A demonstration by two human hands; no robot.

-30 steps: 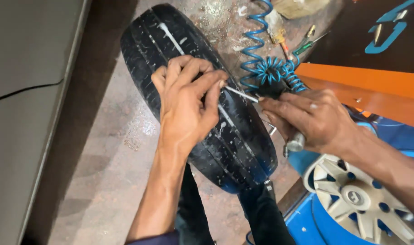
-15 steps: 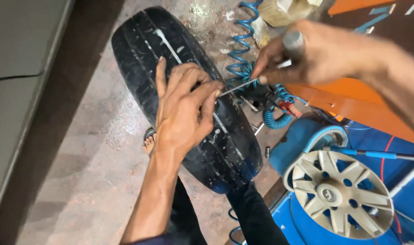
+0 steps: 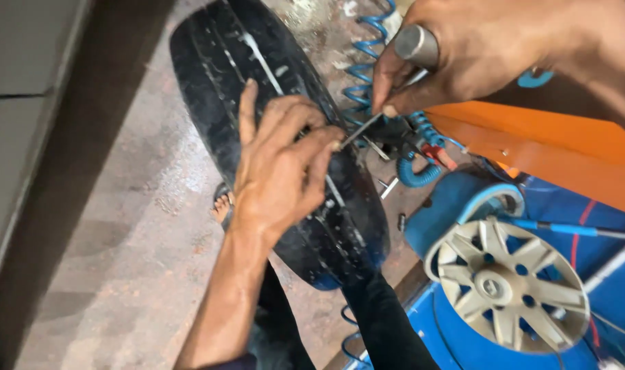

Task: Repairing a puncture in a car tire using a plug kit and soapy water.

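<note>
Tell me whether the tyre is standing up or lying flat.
Standing up: the tyre rests on its tread, tread facing the camera, left hand on it.

Two bare hands, left hand (image 3: 281, 175) and right hand (image 3: 463, 48), forearms uncovered, no gloves, rings or watch, short fingernails, dark trousers (image 3: 388, 329) on the legs, bare toes (image 3: 221, 204) in an open sandal
</note>
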